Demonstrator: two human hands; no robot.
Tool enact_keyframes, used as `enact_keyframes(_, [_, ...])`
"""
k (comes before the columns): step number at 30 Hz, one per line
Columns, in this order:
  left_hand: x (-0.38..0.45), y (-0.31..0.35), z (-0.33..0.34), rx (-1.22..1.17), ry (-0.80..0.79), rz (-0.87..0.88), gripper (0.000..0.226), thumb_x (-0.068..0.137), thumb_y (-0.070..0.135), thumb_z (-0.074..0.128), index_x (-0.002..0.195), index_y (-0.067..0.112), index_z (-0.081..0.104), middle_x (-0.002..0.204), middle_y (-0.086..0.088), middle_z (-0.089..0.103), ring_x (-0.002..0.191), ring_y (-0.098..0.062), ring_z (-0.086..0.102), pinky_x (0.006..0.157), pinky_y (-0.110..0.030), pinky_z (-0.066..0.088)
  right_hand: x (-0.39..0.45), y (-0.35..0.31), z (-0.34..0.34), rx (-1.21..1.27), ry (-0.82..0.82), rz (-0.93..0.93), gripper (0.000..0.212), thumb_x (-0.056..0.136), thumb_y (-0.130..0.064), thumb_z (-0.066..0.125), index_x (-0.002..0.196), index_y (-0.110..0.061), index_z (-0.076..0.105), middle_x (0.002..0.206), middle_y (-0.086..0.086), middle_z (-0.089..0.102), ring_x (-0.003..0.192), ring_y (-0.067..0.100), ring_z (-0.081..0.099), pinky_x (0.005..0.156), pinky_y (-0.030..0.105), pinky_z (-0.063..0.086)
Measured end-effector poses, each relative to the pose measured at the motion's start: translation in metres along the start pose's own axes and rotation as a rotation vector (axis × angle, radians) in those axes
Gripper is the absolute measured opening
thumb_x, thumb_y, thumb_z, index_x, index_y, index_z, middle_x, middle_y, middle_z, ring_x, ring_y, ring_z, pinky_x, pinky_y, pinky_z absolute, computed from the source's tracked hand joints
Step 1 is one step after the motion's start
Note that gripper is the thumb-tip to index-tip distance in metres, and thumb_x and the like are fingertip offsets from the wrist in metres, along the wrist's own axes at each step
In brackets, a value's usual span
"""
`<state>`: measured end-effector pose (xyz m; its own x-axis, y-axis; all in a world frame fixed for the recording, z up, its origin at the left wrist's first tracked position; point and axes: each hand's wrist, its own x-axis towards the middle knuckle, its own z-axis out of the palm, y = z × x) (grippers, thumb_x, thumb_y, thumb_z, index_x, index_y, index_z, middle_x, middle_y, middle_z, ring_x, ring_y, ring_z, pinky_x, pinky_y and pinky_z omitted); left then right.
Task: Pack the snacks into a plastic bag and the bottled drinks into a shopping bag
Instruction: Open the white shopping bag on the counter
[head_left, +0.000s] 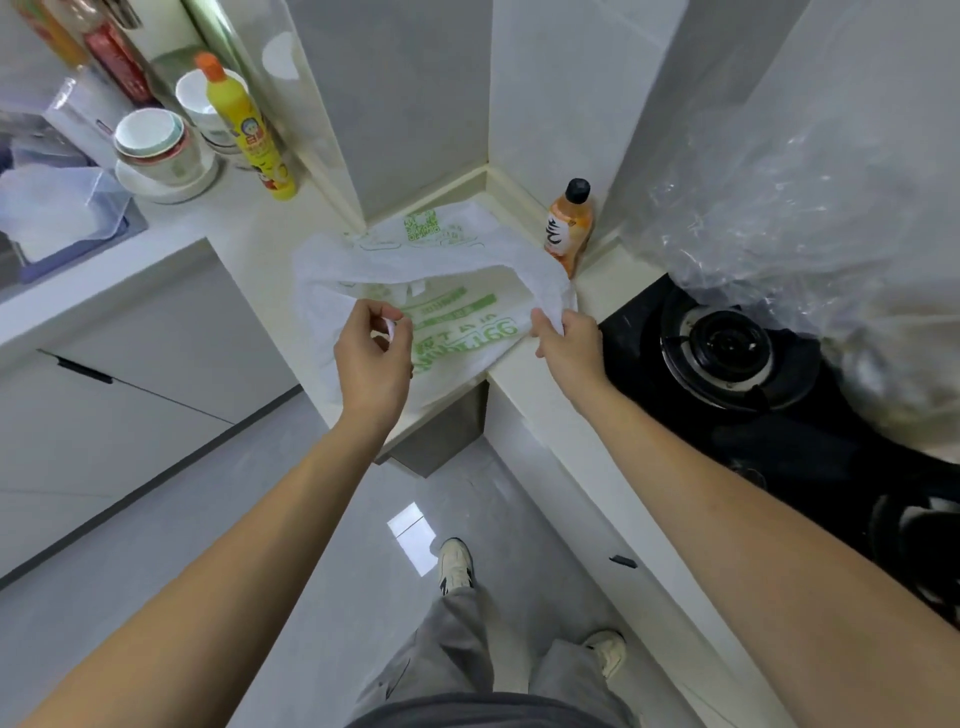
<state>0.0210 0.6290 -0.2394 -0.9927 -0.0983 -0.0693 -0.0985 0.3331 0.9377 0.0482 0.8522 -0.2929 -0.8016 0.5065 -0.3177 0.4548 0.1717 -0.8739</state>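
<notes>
A white plastic bag (436, 270) with green print lies on the corner of the pale countertop (249, 228). My left hand (371, 358) pinches the bag's near left edge between thumb and fingers. My right hand (569, 338) grips the bag's right edge, and the two hands hold its mouth apart. An orange bottled drink (569, 228) with a black cap stands upright against the wall just behind the bag's right side. No snacks show in this view.
A yellow bottle (249, 130) with an orange cap, stacked bowls (156, 145) and a clear container (62, 208) stand at the left. A black gas stove (727, 353) lies right, with crumpled clear plastic film (805, 208) above it. Grey floor and my feet are below.
</notes>
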Motion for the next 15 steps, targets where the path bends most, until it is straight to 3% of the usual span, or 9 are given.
enact_keyframes(2, [-0.002,0.004,0.000,0.011,-0.019,0.016,0.004,0.097,0.015,0.060,0.096,0.013,0.057,0.094,-0.006,0.056,0.063,-0.022,0.052,0.054,-0.042,0.056,-0.011,-0.005,-0.011,0.013,0.002,-0.025,0.047,0.102,-0.030,0.060,0.086,0.014,0.059,0.067,0.011,0.049,0.062,0.018,0.047,0.052,0.024,0.037])
enact_keyframes(4, [-0.006,0.008,-0.001,0.022,-0.033,0.030,0.004,0.095,0.019,0.061,0.094,0.020,0.057,0.092,0.000,0.056,0.066,-0.023,0.053,0.062,-0.051,0.058,-0.021,-0.006,-0.023,0.043,0.008,-0.062,0.046,0.099,-0.029,0.061,0.076,0.009,0.050,0.067,0.011,0.041,0.063,0.018,0.039,0.059,0.029,0.031])
enact_keyframes(7, [-0.023,0.017,0.000,0.008,-0.059,0.049,0.006,0.093,0.024,0.062,0.090,0.026,0.057,0.091,0.003,0.058,0.074,-0.027,0.056,0.068,-0.056,0.057,-0.041,-0.001,-0.043,0.110,0.012,-0.096,0.041,0.095,-0.025,0.063,0.068,-0.008,0.037,0.069,0.008,0.032,0.066,0.019,0.031,0.063,0.035,0.025])
enact_keyframes(9, [-0.040,0.024,0.002,-0.004,-0.069,0.069,0.007,0.092,0.024,0.062,0.089,0.028,0.057,0.090,0.006,0.059,0.077,-0.024,0.056,0.072,-0.057,0.056,-0.059,0.004,-0.060,0.129,0.009,-0.113,0.042,0.096,-0.024,0.064,0.068,-0.009,0.037,0.067,0.007,0.031,0.066,0.019,0.030,0.063,0.036,0.025])
enact_keyframes(15, [-0.115,0.037,0.017,-0.025,-0.102,0.123,0.004,0.090,0.023,0.061,0.090,0.024,0.058,0.084,0.012,0.057,0.079,-0.018,0.055,0.075,-0.059,0.056,-0.121,0.037,-0.122,0.161,0.041,-0.146,0.048,0.100,-0.025,0.065,0.075,0.012,0.047,0.061,0.005,0.035,0.061,0.018,0.034,0.061,0.032,0.027])
